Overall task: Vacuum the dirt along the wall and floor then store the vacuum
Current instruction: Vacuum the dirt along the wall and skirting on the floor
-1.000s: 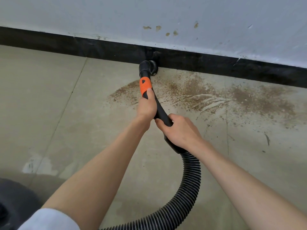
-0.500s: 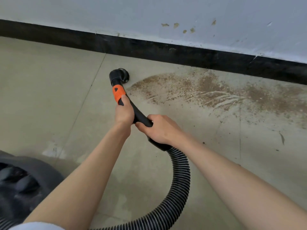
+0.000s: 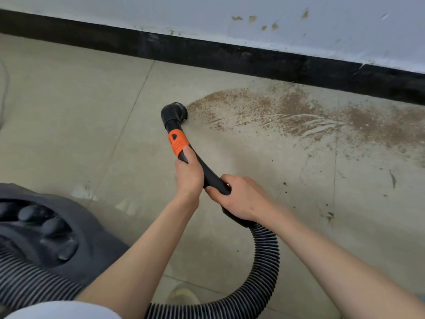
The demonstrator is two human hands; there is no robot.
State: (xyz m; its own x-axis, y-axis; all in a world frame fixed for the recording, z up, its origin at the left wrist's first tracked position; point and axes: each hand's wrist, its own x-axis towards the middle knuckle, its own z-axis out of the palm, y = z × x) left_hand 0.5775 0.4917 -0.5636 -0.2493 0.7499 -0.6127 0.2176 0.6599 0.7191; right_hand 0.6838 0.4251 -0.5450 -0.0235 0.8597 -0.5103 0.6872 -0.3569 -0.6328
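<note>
Two hands grip one black vacuum wand. Its long axis runs from lower right to upper left, nozzle end pointing away from the person toward the baseboard. The left hand is closed around the wand just below the orange collar, thumb lying along the tube. The right hand is closed around the wand's rear end, where it joins the hose.

Wand: smooth, rigid, gently curved black plastic. Collar: ribbed orange plastic with a small dark mark. Brush nozzle: round black elbow head with a fringe of short bristles, sitting on the floor well short of the baseboard, bristles at the left tip of the dirt patch.

Hose: black, corrugated, flexible; loops down from the right hand and curves back left along the frame's lower edge.

Dirt: brown, granular, spread in a band to the right of the nozzle along the baseboard, with pale streaks through it and loose specks nearer the person.

Floor: beige tiles with thin joints, matte. Baseboard: black strip; the wall above is pale with a few brown spots.

Vacuum body: dark grey, rounded, left of the left forearm.
</note>
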